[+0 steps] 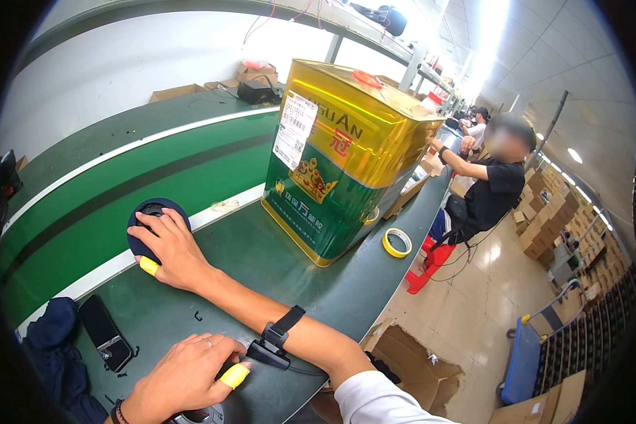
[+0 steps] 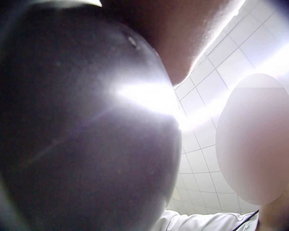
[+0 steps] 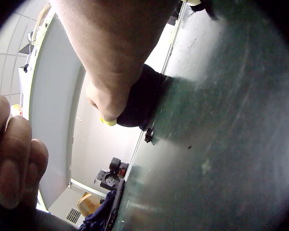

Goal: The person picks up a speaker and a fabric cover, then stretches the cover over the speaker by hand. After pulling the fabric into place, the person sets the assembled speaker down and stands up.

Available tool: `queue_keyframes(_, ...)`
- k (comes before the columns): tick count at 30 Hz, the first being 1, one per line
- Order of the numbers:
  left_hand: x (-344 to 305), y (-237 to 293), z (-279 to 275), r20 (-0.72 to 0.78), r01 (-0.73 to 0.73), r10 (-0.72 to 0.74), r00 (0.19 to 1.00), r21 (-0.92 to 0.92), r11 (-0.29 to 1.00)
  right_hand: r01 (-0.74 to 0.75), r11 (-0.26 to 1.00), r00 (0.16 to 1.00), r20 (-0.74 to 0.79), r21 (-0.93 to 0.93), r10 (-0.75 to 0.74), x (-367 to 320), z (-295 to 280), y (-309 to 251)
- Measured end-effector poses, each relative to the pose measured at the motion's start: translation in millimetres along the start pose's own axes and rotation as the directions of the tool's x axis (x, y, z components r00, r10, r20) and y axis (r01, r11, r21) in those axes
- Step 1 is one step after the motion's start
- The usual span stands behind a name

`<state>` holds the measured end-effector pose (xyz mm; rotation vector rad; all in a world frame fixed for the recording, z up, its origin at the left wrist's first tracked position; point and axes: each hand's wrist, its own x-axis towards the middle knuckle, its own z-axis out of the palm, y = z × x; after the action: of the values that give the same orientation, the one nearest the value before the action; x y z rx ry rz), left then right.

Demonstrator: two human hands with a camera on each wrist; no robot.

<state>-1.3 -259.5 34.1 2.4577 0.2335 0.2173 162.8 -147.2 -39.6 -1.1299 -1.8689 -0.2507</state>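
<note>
In the head view my right hand [image 1: 173,247] grips a dark round object [image 1: 136,239] at the green table's edge, fingers over its face and the yellow-taped thumb at its rim. The right wrist view shows this hand [image 3: 106,101] from behind, against the dark object [image 3: 139,103]. My left hand [image 1: 191,374] lies low over the table, its taped thumb out to the side, above a black and silver item [image 1: 201,415]; whether it touches this is unclear. A large dark rounded surface [image 2: 86,125] fills much of the left wrist view, and my left hand cannot be made out there.
A tall green and gold tin [image 1: 332,162] and a yellow tape roll [image 1: 396,242] stand beyond my right forearm. A black phone-like device [image 1: 104,331] and dark cloth [image 1: 56,353] lie at left. A seated person [image 1: 498,184] is at right, above an open carton [image 1: 413,360].
</note>
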Motion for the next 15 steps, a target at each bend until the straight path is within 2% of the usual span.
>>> queue_keyframes(15,-0.1,-0.4,0.7,-0.004,-0.001,0.001,1.0,0.006,1.0,-0.002,1.0,1.0,-0.002,-0.01,0.002,-0.5,1.3,0.3)
